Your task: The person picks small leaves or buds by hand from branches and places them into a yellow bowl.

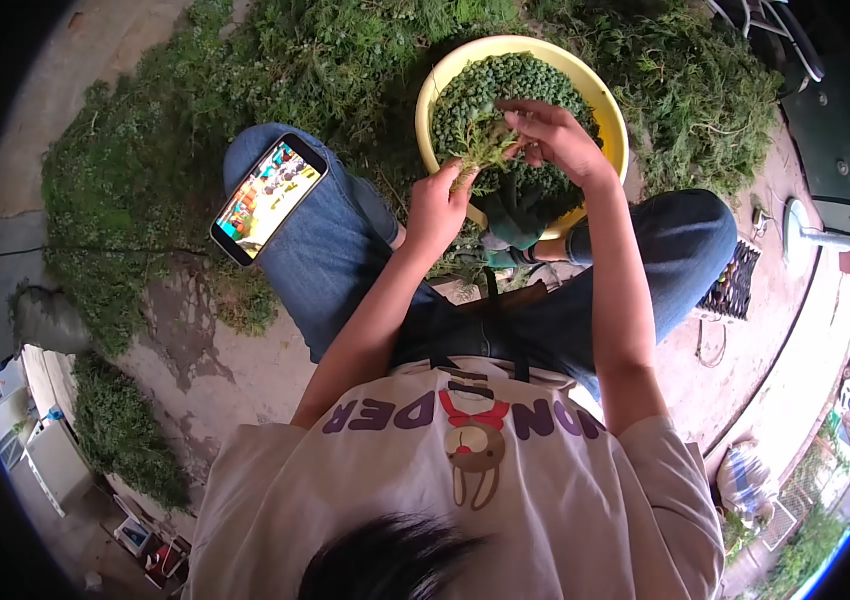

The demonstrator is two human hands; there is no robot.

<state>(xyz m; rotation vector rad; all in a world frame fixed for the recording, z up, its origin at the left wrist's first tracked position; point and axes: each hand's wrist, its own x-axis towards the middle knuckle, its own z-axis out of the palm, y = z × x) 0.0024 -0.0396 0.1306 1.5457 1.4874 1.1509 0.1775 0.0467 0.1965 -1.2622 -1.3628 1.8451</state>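
My left hand [438,208] is closed around the lower end of a leafy evergreen sprig [485,143], thumb and fingers pinching it. From the other side my right hand [567,145] has its fingers bent together at the sprig's right edge; the exact fingertip contact is partly hidden. Both hands are above a yellow basin [621,125] heaped with small round green berries [515,78]. The basin stands on the ground between my bent legs.
A lit phone [271,198] rests on my left thigh. Piles of cut evergreen branches [135,170] surround the basin on the left, back and right. A black crate [732,280] and a fan-like stand [798,235] are at the right. A white sack [746,478] sits lower right.
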